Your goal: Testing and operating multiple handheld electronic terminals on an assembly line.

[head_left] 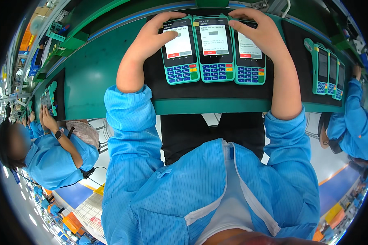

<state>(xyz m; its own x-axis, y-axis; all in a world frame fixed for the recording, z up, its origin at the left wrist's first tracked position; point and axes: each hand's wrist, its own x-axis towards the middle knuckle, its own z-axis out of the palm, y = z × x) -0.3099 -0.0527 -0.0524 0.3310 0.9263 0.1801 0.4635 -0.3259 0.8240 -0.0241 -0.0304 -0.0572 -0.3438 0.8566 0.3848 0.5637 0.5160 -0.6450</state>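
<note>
Three handheld card payment terminals with teal casings, lit screens and blue number keys lie side by side on a black mat (216,92). My left hand (155,34) arches over the top of the left terminal (180,57), its thumb over the upper screen and its index finger at the top edge. Between my hands lies the middle terminal (213,49). Over the upper part of the right terminal (250,61) spreads my right hand (259,32), thumb and index finger apart near its top left corner. Each hand's other fingers are mostly hidden.
Several similar terminals (325,71) with dark screens lie on another black mat at the right. A person (55,151) in blue sits at the left, hands by more terminals (50,98). Another person's sleeve (353,98) shows at far right. Green rails (75,40) edge the bench.
</note>
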